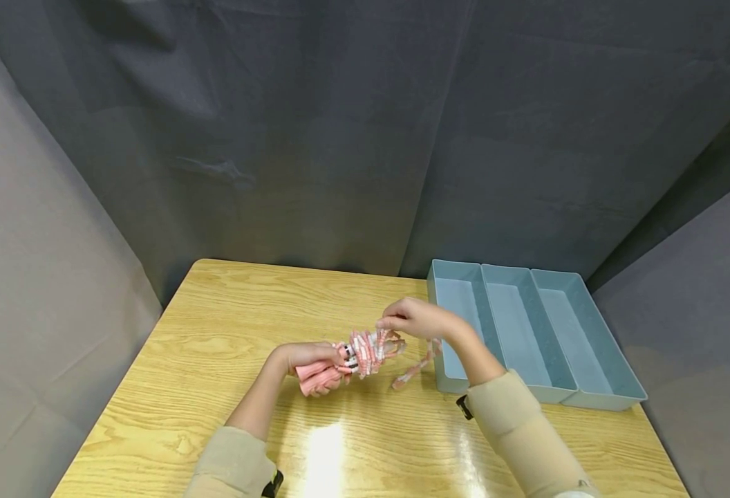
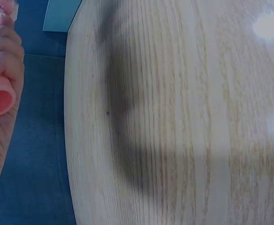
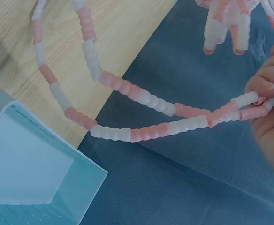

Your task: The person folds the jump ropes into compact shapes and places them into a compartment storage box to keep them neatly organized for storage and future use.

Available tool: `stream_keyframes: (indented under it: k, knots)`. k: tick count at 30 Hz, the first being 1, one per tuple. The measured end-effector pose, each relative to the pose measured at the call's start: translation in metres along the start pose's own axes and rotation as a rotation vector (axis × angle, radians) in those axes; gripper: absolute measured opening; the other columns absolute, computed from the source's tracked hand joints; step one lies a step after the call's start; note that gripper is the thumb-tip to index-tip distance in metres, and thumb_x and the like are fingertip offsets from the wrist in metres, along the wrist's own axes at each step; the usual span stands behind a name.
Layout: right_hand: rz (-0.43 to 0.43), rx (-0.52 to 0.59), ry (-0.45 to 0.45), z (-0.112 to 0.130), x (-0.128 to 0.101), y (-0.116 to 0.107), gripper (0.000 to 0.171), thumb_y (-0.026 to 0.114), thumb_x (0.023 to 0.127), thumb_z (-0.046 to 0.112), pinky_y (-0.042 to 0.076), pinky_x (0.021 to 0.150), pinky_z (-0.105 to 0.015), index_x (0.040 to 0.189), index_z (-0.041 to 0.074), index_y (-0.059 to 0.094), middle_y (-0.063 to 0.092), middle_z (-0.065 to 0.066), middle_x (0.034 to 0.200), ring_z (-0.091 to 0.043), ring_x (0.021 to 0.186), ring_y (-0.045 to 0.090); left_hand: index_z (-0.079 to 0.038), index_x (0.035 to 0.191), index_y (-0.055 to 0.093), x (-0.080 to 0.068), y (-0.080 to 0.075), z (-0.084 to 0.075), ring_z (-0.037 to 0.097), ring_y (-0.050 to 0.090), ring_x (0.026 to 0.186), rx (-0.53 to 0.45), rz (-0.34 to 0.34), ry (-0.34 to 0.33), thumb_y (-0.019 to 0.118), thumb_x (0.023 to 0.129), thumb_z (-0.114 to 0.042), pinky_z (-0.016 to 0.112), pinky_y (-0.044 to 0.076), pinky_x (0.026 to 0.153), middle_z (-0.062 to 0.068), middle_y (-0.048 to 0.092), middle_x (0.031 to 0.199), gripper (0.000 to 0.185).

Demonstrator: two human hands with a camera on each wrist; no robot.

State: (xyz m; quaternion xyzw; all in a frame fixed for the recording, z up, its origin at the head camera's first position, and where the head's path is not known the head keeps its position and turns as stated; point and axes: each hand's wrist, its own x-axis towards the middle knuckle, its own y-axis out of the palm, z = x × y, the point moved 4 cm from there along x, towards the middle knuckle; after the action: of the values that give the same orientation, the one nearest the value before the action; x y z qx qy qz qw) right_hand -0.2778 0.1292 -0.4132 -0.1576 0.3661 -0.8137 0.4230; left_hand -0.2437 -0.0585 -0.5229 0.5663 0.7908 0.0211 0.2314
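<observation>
Left grip (image 1: 310,357) clasped round pink handles (image 1: 312,378), right grip (image 1: 417,318) pinching beaded strands (image 3: 228,114), coiled jump rope (image 1: 368,353) between the two, loose loop (image 3: 148,132) below right grip, blue tray (image 1: 607,401) rightward, worktop (image 1: 216,332) underneath.

The jump rope (image 1: 368,353) had a cord of ridged segments, pink alternating with white, and two smooth pink handles (image 1: 315,377) with dark bands near their cord ends. The handles lay side by side in the left hand (image 1: 309,356), and the one seen from the left wrist showed a round hollow end. Most of the cord was wound into a thick bundle just beyond the handles, the whole rope aslant above the table (image 1: 234,325). A loose loop (image 3: 148,132), its two strands curving apart, trailed from the fingers of the right hand (image 1: 421,319) beside the bundle.
</observation>
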Motion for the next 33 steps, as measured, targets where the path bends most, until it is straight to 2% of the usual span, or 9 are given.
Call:
stream_keyframes:
  k: [3,6,11,18,25,29,33]
  knots:
    - [0.009,0.01,0.01,-0.001,0.002,0.0,0.038,0.047,0.094,0.028,0.035,0.055,-0.022,0.071,0.0,0.055,0.042,0.004,0.06,-0.006,0.052,0.034,0.003,0.094,0.048,-0.002,0.007,-0.005,0.01,0.043,0.049,-0.003,0.037,0.001,0.029,0.091,-0.019,0.023,0.038,0.045,0.001,0.048,0.064,0.029]
    - [0.017,0.007,0.01,-0.002,0.004,0.001,0.039,0.047,0.095,0.03,0.034,0.054,-0.023,0.071,0.001,0.055,0.04,0.005,0.059,-0.006,0.051,0.032,0.003,0.093,0.048,-0.004,0.011,-0.009,0.011,0.043,0.049,-0.008,0.045,0.003,0.029,0.091,-0.019,0.023,0.038,0.045,0.002,0.049,0.064,0.029]
    - [0.03,0.004,0.02,-0.006,0.008,0.004,0.038,0.045,0.095,0.031,0.033,0.053,-0.023,0.073,0.003,0.057,0.04,0.006,0.06,-0.006,0.051,0.031,0.003,0.093,0.049,-0.002,0.009,-0.005,0.012,0.045,0.048,-0.024,0.035,-0.015,0.029,0.092,-0.019,0.025,0.039,0.046,0.002,0.051,0.064,0.03]
    - [0.027,0.019,0.046,-0.013,0.014,0.008,0.035,0.046,0.095,0.029,0.033,0.053,-0.022,0.072,0.005,0.057,0.039,0.005,0.059,-0.007,0.05,0.031,0.0,0.094,0.049,0.001,0.01,-0.003,0.011,0.043,0.048,-0.038,0.059,-0.036,0.029,0.09,-0.019,0.024,0.038,0.045,0.002,0.049,0.064,0.028]
    - [0.04,0.065,0.027,-0.019,0.019,0.013,0.037,0.047,0.095,0.024,0.033,0.054,-0.022,0.074,-0.005,0.055,0.037,0.005,0.059,-0.006,0.051,0.031,-0.001,0.094,0.048,-0.003,0.02,-0.013,0.01,0.043,0.05,-0.034,0.101,-0.042,0.031,0.087,-0.022,0.023,0.038,0.046,0.001,0.048,0.065,0.028]
    - [0.042,0.103,-0.002,-0.021,0.02,0.015,0.035,0.047,0.095,0.023,0.033,0.053,-0.022,0.071,-0.001,0.052,0.036,0.005,0.058,-0.007,0.051,0.031,-0.002,0.095,0.047,-0.003,0.021,-0.013,0.01,0.043,0.05,-0.047,0.121,-0.046,0.031,0.087,-0.022,0.023,0.038,0.046,0.0,0.048,0.064,0.028]
    - [0.05,0.152,-0.005,-0.024,0.021,0.017,0.033,0.046,0.095,0.021,0.032,0.053,-0.023,0.067,0.004,0.048,0.035,0.005,0.057,-0.007,0.05,0.03,-0.002,0.095,0.046,0.0,0.018,-0.008,0.01,0.042,0.049,-0.064,0.108,-0.058,0.029,0.087,-0.022,0.023,0.037,0.045,0.0,0.047,0.064,0.027]
